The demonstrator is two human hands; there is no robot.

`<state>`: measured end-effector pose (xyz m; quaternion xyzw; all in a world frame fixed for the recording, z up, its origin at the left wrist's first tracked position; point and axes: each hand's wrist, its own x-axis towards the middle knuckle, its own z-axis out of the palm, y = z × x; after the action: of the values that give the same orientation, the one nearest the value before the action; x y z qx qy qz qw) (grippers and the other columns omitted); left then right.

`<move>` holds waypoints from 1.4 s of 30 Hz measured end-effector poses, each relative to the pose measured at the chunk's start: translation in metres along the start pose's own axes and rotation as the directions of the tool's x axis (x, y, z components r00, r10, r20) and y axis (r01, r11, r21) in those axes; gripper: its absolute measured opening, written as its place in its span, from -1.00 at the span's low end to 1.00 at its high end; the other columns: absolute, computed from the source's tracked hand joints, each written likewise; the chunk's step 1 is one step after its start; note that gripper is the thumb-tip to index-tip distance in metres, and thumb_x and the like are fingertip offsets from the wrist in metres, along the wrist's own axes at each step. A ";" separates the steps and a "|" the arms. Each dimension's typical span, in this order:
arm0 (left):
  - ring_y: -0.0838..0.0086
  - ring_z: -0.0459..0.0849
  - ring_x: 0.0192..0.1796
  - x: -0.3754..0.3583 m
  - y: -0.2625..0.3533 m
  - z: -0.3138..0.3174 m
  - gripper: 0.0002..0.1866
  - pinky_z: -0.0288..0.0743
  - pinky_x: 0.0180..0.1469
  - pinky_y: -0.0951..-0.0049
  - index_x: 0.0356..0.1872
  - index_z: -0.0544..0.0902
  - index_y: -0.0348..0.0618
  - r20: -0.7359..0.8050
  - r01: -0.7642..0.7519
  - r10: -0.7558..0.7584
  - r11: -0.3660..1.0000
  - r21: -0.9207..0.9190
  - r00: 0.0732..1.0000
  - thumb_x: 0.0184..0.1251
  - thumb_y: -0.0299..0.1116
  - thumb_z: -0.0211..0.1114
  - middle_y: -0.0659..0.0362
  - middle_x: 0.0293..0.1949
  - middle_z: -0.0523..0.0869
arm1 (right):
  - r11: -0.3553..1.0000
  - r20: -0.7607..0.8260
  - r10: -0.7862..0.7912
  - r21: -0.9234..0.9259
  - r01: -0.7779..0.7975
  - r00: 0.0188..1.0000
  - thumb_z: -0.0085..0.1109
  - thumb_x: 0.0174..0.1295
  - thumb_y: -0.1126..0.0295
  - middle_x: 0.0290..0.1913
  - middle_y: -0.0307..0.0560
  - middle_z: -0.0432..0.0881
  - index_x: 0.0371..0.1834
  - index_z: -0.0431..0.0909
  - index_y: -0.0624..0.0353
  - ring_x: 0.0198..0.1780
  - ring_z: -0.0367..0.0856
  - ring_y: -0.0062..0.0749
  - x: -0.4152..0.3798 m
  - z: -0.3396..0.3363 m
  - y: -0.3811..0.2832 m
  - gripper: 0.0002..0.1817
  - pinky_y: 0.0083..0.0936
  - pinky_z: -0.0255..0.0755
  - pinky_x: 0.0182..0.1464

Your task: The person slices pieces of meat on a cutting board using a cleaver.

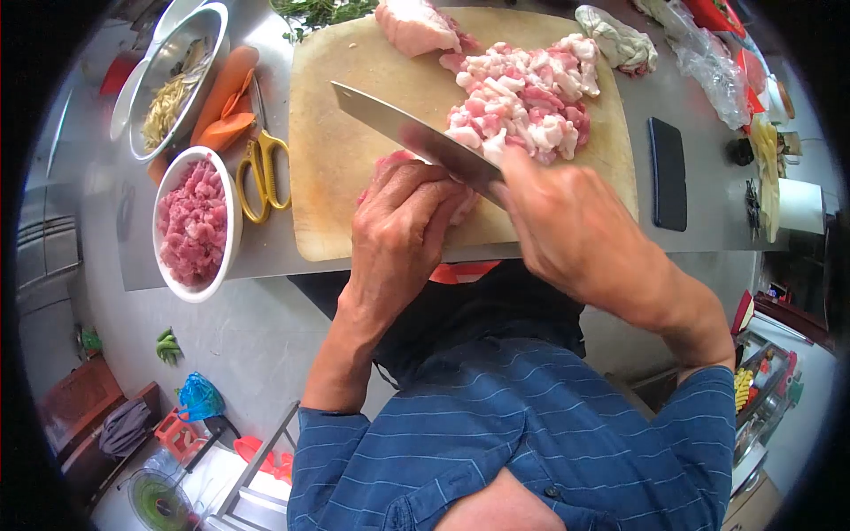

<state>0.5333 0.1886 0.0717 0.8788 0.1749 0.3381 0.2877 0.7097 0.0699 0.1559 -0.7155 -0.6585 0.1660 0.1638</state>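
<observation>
My right hand (567, 226) is wrapped round the handle of a cleaver (412, 133), its broad blade slanting up to the left over the cutting board (328, 212). Under the curled fingers of my left hand (403, 212) a piece of raw meat (387, 165) is pressed to the board, mostly hidden by the hand. The blade lies close beside those fingers. Right of the blade sits a heap of diced fatty pork (522, 97). A larger chunk of meat (412, 25) rests at the board's far edge.
Left of the board are yellow-handled scissors (255, 181), a white bowl of cut meat (193, 221), carrots (226, 97) and a metal bowl with pale shreds (168, 102). A phone (668, 174) and a crumpled cloth (617, 37) lie to the right; greens (323, 11) lie behind.
</observation>
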 end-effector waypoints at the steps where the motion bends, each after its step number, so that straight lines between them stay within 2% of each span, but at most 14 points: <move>1: 0.04 0.81 0.08 0.000 0.000 -0.001 -0.82 0.70 0.18 0.12 -0.14 0.83 -0.31 0.000 0.000 0.000 1.000 0.007 1.000 0.22 -0.63 0.52 0.00 -0.09 0.83 | 1.000 -0.005 -0.003 -0.002 0.003 1.000 0.17 0.59 0.47 -0.46 0.35 0.66 -0.08 0.40 0.31 -0.30 0.75 0.38 0.011 0.006 -0.001 -0.85 0.18 0.54 -0.30; 4: 0.07 0.80 0.04 0.000 -0.001 0.003 -0.83 0.69 0.14 0.12 -0.16 0.82 -0.29 -0.036 -0.007 0.008 1.000 0.024 0.999 0.22 -0.61 0.53 0.03 -0.10 0.82 | 0.991 -0.089 -0.127 -0.044 0.123 0.988 0.14 0.60 0.47 -0.48 0.34 0.65 -0.06 0.42 0.32 -0.32 0.76 0.35 0.026 0.012 -0.004 -0.86 0.17 0.55 -0.31; 6: 0.10 0.79 -0.01 -0.003 0.002 0.005 -0.84 0.69 0.10 0.13 -0.17 0.81 -0.26 -0.069 0.001 0.001 1.000 0.026 0.998 0.23 -0.58 0.54 0.06 -0.11 0.82 | 0.997 0.005 -0.046 -0.064 0.047 0.999 0.26 0.37 0.53 -0.37 0.27 0.75 0.04 0.46 0.34 -0.32 0.83 0.19 0.017 0.009 -0.009 -0.74 0.09 0.66 -0.26; 8: 0.04 0.81 0.08 -0.004 0.004 0.006 -0.83 0.69 0.19 0.14 -0.16 0.81 -0.30 -0.048 0.028 -0.028 1.000 -0.002 0.998 0.22 -0.63 0.50 0.01 -0.08 0.82 | 0.994 -0.029 -0.066 -0.085 0.063 0.997 0.26 0.40 0.52 -0.39 0.27 0.73 0.02 0.45 0.32 -0.32 0.81 0.24 -0.011 0.008 0.003 -0.77 0.12 0.63 -0.26; 10: 0.07 0.79 0.03 -0.005 0.001 0.008 -0.84 0.69 0.13 0.14 -0.17 0.80 -0.30 -0.073 0.010 -0.010 1.000 0.002 0.997 0.23 -0.62 0.51 0.02 -0.10 0.80 | 0.991 -0.049 -0.086 -0.107 0.080 0.995 0.26 0.44 0.51 -0.40 0.28 0.72 0.00 0.44 0.31 -0.33 0.79 0.28 -0.035 0.000 0.004 -0.79 0.15 0.60 -0.27; 12: 0.09 0.78 -0.01 -0.006 0.000 0.010 -0.85 0.68 0.08 0.14 -0.18 0.78 -0.30 -0.096 -0.013 0.013 1.000 0.006 0.995 0.25 -0.60 0.53 0.04 -0.11 0.79 | 0.994 0.102 0.107 -0.039 -0.104 0.989 0.18 0.57 0.53 -0.45 0.38 0.64 0.02 0.41 0.32 -0.33 0.71 0.44 -0.046 -0.017 -0.006 -0.85 0.20 0.51 -0.33; 16: 0.10 0.78 -0.02 -0.006 -0.001 0.009 -0.84 0.69 0.08 0.15 -0.17 0.78 -0.30 -0.094 -0.035 0.034 0.999 -0.014 0.995 0.24 -0.61 0.53 0.04 -0.12 0.78 | 0.985 0.128 0.175 -0.033 -0.172 0.976 0.13 0.61 0.46 -0.46 0.32 0.65 -0.08 0.40 0.30 -0.32 0.73 0.40 -0.044 -0.018 -0.010 -0.85 0.17 0.58 -0.25; 18: 0.10 0.78 -0.03 -0.006 -0.002 0.009 -0.84 0.69 0.07 0.15 -0.18 0.79 -0.30 -0.092 -0.046 0.044 0.999 -0.019 0.995 0.23 -0.61 0.53 0.04 -0.13 0.78 | 0.987 0.114 0.160 -0.032 -0.157 0.980 0.20 0.58 0.50 -0.43 0.43 0.64 -0.01 0.42 0.34 -0.31 0.69 0.48 -0.029 -0.011 -0.008 -0.84 0.22 0.50 -0.30; 25: 0.09 0.79 -0.03 -0.005 -0.004 0.009 -0.84 0.69 0.07 0.15 -0.18 0.80 -0.28 -0.094 -0.008 0.005 1.000 -0.026 0.996 0.23 -0.61 0.53 0.04 -0.14 0.80 | 0.997 -0.114 0.031 0.067 -0.023 0.993 0.20 0.58 0.49 -0.44 0.44 0.64 -0.02 0.45 0.34 -0.30 0.72 0.45 0.009 0.023 -0.002 -0.85 0.21 0.50 -0.28; 28: 0.09 0.79 -0.03 -0.004 -0.003 0.010 -0.85 0.68 0.08 0.14 -0.18 0.80 -0.28 -0.121 -0.020 0.020 1.000 0.005 0.992 0.24 -0.60 0.53 0.04 -0.14 0.80 | 0.992 -0.044 0.076 0.107 -0.071 0.996 0.21 0.58 0.48 -0.43 0.44 0.66 -0.01 0.45 0.34 -0.28 0.72 0.45 -0.012 0.006 0.000 -0.84 0.22 0.50 -0.26; 31: 0.09 0.78 -0.02 -0.005 -0.002 0.009 -0.86 0.68 0.10 0.13 -0.19 0.81 -0.27 -0.133 -0.019 0.020 1.000 0.009 0.991 0.24 -0.60 0.53 0.04 -0.14 0.80 | 0.984 0.134 0.180 -0.012 -0.180 0.975 0.21 0.58 0.48 -0.43 0.42 0.66 -0.01 0.45 0.33 -0.28 0.72 0.45 -0.045 -0.010 -0.004 -0.84 0.23 0.51 -0.24; 33: 0.09 0.78 -0.02 -0.007 -0.002 0.011 -0.86 0.67 0.11 0.13 -0.19 0.81 -0.27 -0.117 0.000 -0.002 1.000 -0.018 0.993 0.25 -0.60 0.53 0.04 -0.14 0.80 | 0.990 0.081 0.137 -0.039 -0.134 0.987 0.20 0.59 0.42 -0.52 0.29 0.65 -0.03 0.43 0.31 -0.41 0.74 0.34 -0.054 -0.010 -0.003 -0.82 0.18 0.57 -0.31; 40: 0.09 0.77 0.02 -0.005 -0.002 0.007 -0.87 0.67 0.13 0.12 -0.20 0.79 -0.28 -0.105 -0.022 0.021 1.000 -0.009 0.994 0.24 -0.61 0.51 0.04 -0.15 0.80 | 0.998 -0.096 0.027 -0.058 -0.033 0.995 0.23 0.55 0.48 -0.47 0.35 0.66 -0.02 0.47 0.31 -0.37 0.72 0.37 0.018 0.030 -0.010 -0.85 0.21 0.54 -0.26; 42: 0.08 0.77 0.03 -0.005 -0.002 0.006 -0.88 0.67 0.14 0.12 -0.22 0.78 -0.29 -0.112 -0.037 0.039 0.999 0.024 0.993 0.23 -0.61 0.51 0.04 -0.15 0.80 | 0.993 -0.126 -0.024 -0.121 0.009 0.992 0.18 0.37 0.51 -0.45 0.22 0.71 0.13 0.50 0.39 -0.39 0.80 0.17 0.032 0.035 -0.011 -0.69 0.05 0.70 -0.27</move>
<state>0.5335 0.1857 0.0642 0.8645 0.1777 0.3907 0.2615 0.6863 0.1030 0.1289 -0.7276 -0.6616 0.0787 0.1635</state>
